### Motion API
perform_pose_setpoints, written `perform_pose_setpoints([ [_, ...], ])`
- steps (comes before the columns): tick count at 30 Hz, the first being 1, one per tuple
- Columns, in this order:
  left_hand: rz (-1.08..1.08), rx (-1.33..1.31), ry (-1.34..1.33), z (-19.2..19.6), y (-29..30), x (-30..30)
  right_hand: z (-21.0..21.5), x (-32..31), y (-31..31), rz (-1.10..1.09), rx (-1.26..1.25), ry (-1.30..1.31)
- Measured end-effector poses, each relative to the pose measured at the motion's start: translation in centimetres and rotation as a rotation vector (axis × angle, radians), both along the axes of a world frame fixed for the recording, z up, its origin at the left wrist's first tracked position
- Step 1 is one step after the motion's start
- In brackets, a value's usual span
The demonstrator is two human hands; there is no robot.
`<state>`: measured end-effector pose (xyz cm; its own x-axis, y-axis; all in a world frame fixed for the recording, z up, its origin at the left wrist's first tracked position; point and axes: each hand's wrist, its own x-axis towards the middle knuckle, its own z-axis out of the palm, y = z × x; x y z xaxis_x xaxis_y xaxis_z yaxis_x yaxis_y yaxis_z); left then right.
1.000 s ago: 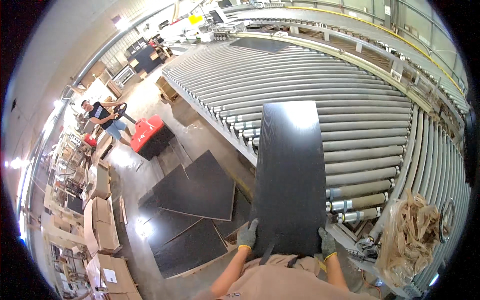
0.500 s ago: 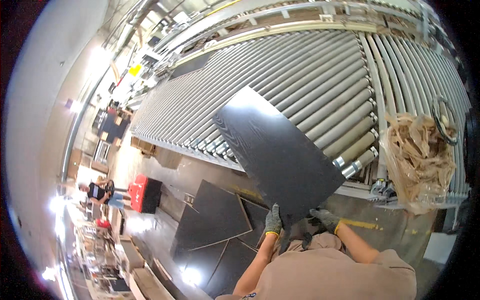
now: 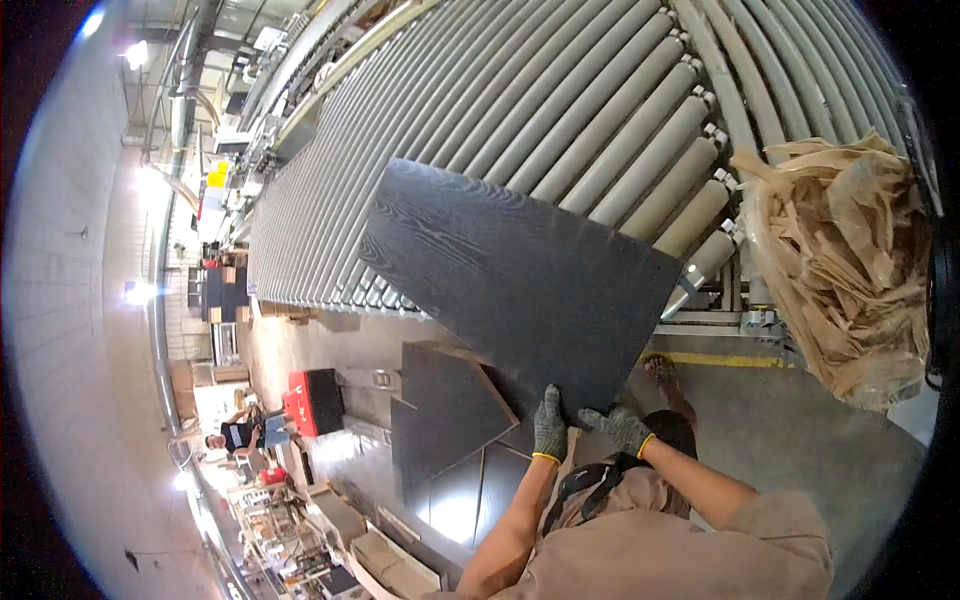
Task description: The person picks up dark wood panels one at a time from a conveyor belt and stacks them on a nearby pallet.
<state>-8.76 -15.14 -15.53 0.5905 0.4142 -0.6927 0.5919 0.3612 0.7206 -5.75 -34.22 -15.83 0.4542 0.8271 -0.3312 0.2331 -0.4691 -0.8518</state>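
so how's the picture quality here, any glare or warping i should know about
Head view: strong fisheye, so the conveyor rollers bow toward the rim, with black corners; overhead lights blow out at upper left, and glare sits on the glossy dark panels on the floor; the dark wood-grain panel in both gloved hands, left hand and right hand, is sharp, grain visible.

Both gloved hands (image 3: 585, 428) grip dark panel (image 3: 520, 275) over rollers (image 3: 560, 110)

Brown cardboard boxes (image 3: 385, 560) stand at lower left; a yellow sign (image 3: 217, 178) hangs far back.
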Motion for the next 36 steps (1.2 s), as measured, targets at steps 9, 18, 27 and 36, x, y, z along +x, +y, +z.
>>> perform_pose_setpoints([
  [9, -0.192, 0.182, -0.075, -2.3, -2.6, 0.6, -4.0, -0.6, -2.2, -0.793, 0.399, 0.680],
  [18, -0.097, 0.239, -0.442, -15.1, -5.1, -8.1, -2.5, 0.9, -2.3, -1.121, 0.376, 0.889],
  [27, 0.238, 0.107, -0.058, -14.4, 5.6, -18.9, -1.7, 3.0, 1.7, -1.065, 0.469, 0.848],
  [36, 0.084, -0.098, -0.215, -13.5, 7.5, -17.2, -3.8, -3.0, 0.1, -1.192, 0.225, 0.828],
])
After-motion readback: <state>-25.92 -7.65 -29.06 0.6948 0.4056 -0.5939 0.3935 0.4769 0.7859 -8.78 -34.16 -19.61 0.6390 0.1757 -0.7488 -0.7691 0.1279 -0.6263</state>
